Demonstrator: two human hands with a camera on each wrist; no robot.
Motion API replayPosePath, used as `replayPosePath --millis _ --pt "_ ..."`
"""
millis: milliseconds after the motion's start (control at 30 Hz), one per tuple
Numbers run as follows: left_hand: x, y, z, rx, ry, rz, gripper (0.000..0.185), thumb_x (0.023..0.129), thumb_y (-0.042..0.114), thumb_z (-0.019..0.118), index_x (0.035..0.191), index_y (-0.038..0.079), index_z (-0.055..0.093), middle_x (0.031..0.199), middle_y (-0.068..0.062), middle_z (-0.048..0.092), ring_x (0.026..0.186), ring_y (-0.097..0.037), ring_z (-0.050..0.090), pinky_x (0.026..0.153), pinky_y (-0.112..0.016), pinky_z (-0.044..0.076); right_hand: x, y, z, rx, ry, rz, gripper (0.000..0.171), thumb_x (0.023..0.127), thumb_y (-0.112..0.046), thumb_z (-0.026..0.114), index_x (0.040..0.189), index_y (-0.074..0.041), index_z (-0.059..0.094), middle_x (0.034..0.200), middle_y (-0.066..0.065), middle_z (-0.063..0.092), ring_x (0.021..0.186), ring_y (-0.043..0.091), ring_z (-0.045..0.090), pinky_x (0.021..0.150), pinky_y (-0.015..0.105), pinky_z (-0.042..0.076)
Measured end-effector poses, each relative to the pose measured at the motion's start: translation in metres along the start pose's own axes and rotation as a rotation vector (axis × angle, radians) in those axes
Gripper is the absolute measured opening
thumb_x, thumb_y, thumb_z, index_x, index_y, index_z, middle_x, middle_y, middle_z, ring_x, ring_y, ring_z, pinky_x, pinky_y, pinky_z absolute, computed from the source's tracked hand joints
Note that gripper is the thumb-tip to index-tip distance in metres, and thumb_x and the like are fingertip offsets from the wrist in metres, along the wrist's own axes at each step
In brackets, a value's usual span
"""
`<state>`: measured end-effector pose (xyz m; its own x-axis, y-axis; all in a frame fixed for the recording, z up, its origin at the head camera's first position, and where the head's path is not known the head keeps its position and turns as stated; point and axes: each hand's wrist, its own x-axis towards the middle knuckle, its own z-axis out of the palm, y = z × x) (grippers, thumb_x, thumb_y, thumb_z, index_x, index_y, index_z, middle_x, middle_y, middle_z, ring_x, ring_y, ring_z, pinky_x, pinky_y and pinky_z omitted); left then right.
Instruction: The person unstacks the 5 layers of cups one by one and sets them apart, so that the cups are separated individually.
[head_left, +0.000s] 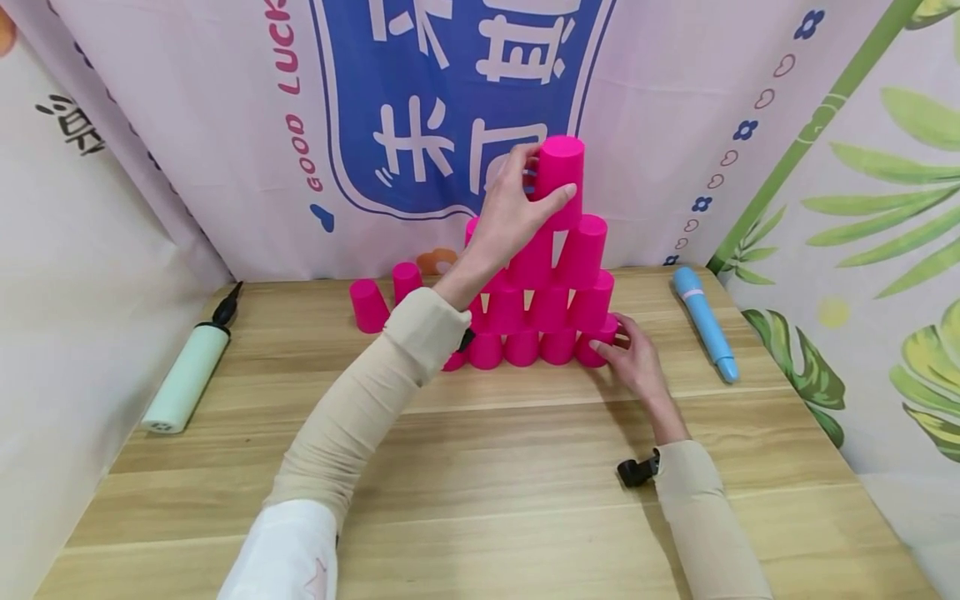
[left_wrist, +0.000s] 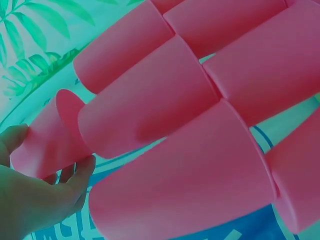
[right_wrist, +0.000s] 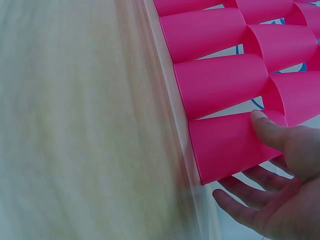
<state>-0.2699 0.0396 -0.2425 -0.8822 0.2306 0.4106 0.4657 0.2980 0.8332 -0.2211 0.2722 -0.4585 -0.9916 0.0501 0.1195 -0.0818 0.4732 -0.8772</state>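
Note:
Pink cups stand upside down in a stacked pyramid (head_left: 528,308) at the back of the table. High up, my left hand (head_left: 517,208) holds a single pink cup (head_left: 561,162) at the peak, thumb on one side and fingers round the other. The left wrist view has this cup's open rim facing the tier below; whether it bears on it I cannot tell. At the bottom right corner, my right hand (head_left: 636,362) grips the end cup (right_wrist: 230,147), thumb on its front and fingers behind it. My left forearm hides the pyramid's left part.
Left of the pyramid stand two more pink cups (head_left: 369,307) (head_left: 407,282). A pale green hand pump (head_left: 187,375) with a black nozzle lies at the table's left, a blue pen-shaped stick (head_left: 705,325) at the right. Printed cloth (head_left: 247,167) hangs behind the wooden table (head_left: 495,483).

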Motion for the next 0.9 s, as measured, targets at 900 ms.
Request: replayPosePath --millis 900 --pt "-0.013 -0.019 -0.046 -0.07 0.157 0.001 0.069 0.083 0.025 0.074 0.14 0.015 0.038 0.128 -0.001 0.05 0.112 -0.013 0.051 0.088 -0.025 0.051 0.001 0.003 0.0 0.012 0.019 -0.032 0.061 0.089 -0.014 0.07 0.141 -0.001 0.042 0.132 0.023 0.051 0.119 0.039 0.052 0.1 0.048 0.044"
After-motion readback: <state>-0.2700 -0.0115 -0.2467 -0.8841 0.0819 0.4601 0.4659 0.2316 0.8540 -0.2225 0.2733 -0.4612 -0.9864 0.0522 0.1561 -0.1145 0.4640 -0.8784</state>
